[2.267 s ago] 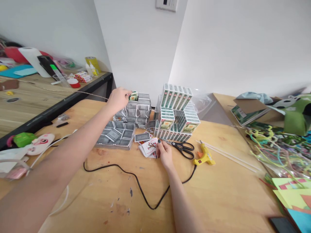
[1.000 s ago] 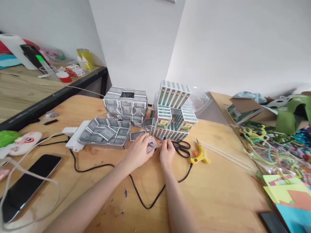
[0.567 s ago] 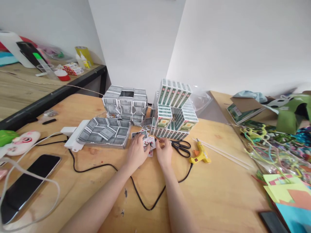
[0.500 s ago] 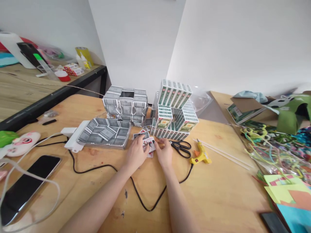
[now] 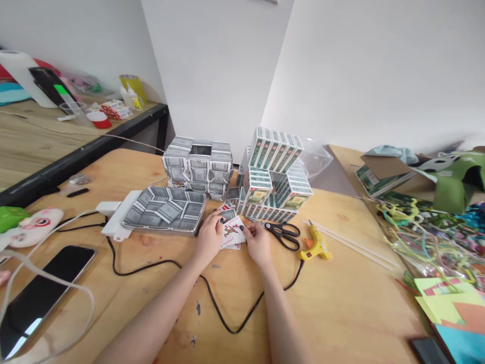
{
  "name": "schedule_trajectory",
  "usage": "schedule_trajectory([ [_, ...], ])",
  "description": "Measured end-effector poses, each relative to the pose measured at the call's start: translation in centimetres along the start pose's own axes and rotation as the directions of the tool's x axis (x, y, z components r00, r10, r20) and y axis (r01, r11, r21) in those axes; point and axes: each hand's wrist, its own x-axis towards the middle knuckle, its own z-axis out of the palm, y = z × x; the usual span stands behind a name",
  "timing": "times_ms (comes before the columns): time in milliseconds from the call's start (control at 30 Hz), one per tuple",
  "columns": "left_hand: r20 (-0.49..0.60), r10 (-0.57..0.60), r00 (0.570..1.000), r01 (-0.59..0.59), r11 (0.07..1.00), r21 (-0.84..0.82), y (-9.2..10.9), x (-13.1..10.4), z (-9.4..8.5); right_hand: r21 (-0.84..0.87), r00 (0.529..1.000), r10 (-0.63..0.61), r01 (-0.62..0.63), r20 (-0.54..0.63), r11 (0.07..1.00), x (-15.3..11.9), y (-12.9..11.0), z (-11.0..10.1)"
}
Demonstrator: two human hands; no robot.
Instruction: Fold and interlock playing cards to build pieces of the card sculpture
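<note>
A joker playing card (image 5: pixel 231 231) lies face up over other cards on the wooden table. At its left edge is my left hand (image 5: pixel 210 233), its fingers closed, with a small dark bit at the fingertips. My right hand (image 5: pixel 258 241) pinches at the card's right edge, beside a small black spot; what is between its fingertips is too small to name. Behind the hands stand a block structure covered in grey card backs (image 5: pixel 199 164) and a stack of green-and-white card boxes (image 5: pixel 273 174). A shallow tray of grey cards (image 5: pixel 166 210) sits to the left.
Black scissors (image 5: pixel 285 234) and a yellow glue gun (image 5: pixel 316 245) lie right of my hands, near white glue sticks (image 5: pixel 352 245). The gun's black cord loops across the front. A phone (image 5: pixel 41 298) and white power strip (image 5: pixel 120 217) are left.
My left hand has moved slightly left, off the card's face, so more of the joker shows. My right hand has shifted slightly down and stays at the card's right edge.
</note>
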Motion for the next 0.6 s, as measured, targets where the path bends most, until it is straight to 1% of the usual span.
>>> schedule_trajectory([
  [167, 0.014, 0.003, 1.0, -0.003, 1.0, -0.003, -0.47, 0.08, -0.02, -0.007, 0.999, 0.002, -0.003, -0.05, 1.0, -0.05, -0.15, -0.12],
  [267, 0.026, 0.001, 1.0, 0.0, 1.0, -0.025, -0.75, 0.15, -0.1, 0.008, 0.994, 0.015, -0.014, -0.113, 1.0, -0.11, -0.32, -0.17],
  [333, 0.017, 0.011, 1.0, -0.01, 0.999, -0.046, -0.87, 0.16, -0.14, 0.064, 0.983, 0.047, -0.036, -0.176, 0.997, -0.12, -0.34, -0.17],
  [400, 0.004, 0.033, 0.999, -0.033, 0.998, -0.047, -0.88, 0.1, -0.14, 0.158, 0.97, 0.102, -0.068, -0.222, 0.985, -0.09, -0.32, -0.14],
  [500, -0.006, 0.071, 0.997, -0.071, 0.997, -0.016, -0.81, -0.09, -0.04, 0.278, 0.958, 0.167, -0.099, -0.233, 0.955, -0.01, -0.31, -0.12],
  [600, -0.005, 0.101, 0.995, -0.101, 0.994, 0.029, -0.77, -0.26, 0.14, 0.3, 0.952, 0.161, -0.079, -0.26, 0.951, 0.03, -0.36, -0.19],
])
